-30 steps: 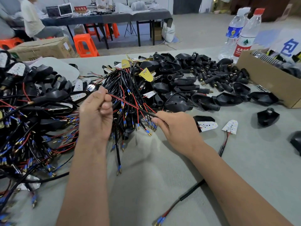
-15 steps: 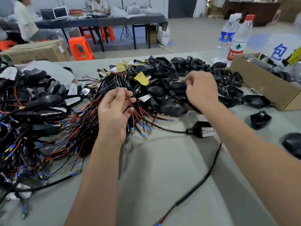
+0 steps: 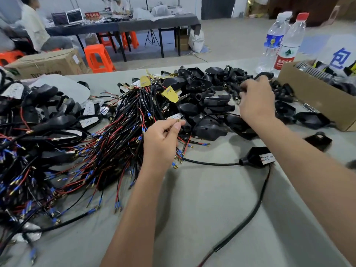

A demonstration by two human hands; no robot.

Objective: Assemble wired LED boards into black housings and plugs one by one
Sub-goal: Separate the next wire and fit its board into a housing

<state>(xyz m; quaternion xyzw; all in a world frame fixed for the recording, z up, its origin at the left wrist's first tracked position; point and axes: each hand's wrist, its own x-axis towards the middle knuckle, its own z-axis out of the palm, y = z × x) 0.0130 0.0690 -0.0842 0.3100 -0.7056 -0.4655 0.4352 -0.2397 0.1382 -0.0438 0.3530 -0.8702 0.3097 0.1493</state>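
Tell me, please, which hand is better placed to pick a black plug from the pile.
Probably the right hand: it is already at the pile of black plugs and seems to pinch one. The left hand is nearer, pinching wire ends.

Grey floor [image 3: 221, 43], dark table [image 3: 134, 26], orange stools [image 3: 98, 58]

2 water bottles [image 3: 283, 41] by cardboard box [image 3: 316, 101]; orange stool [image 3: 99, 58], seated person [image 3: 38, 29] behind.
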